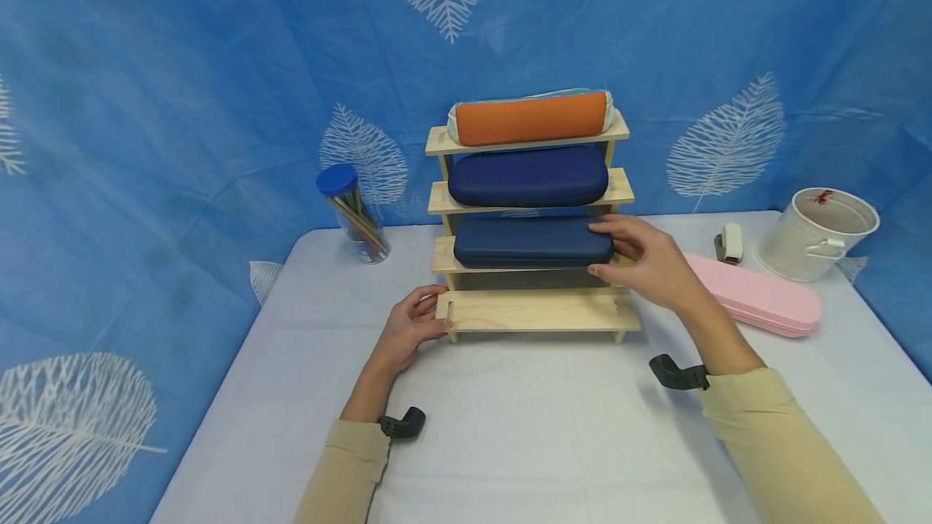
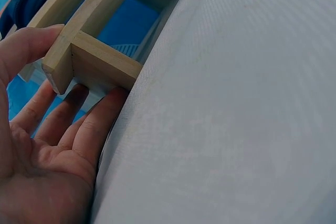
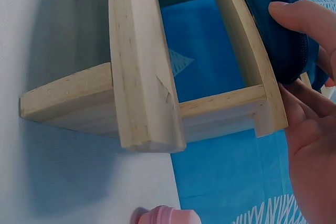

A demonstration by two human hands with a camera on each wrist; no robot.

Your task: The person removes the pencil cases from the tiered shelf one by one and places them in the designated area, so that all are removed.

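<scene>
A stepped wooden rack [image 1: 539, 311] stands on the white-covered table. My left hand [image 1: 413, 328] grips the left end of its lowest shelf; in the left wrist view the thumb lies on the shelf end and the fingers reach along the side board [image 2: 100, 59]. On the shelf above lies a dark navy zippered pencil case [image 1: 531, 242]. Its right end is held by my right hand [image 1: 650, 259], thumb on the near side, as the right wrist view shows. Above it sit a royal-blue pencil case [image 1: 527, 176] and, on top, an orange pencil case [image 1: 535, 119] with pale ends.
Right of the rack lie a pink pencil case [image 1: 760, 297] and a small white-and-black stapler [image 1: 730, 244], beside a white metal bucket [image 1: 819, 245]. A clear tube of pencils with a blue lid [image 1: 337, 179] stands at the back left. Blue leaf-patterned cloth hangs behind.
</scene>
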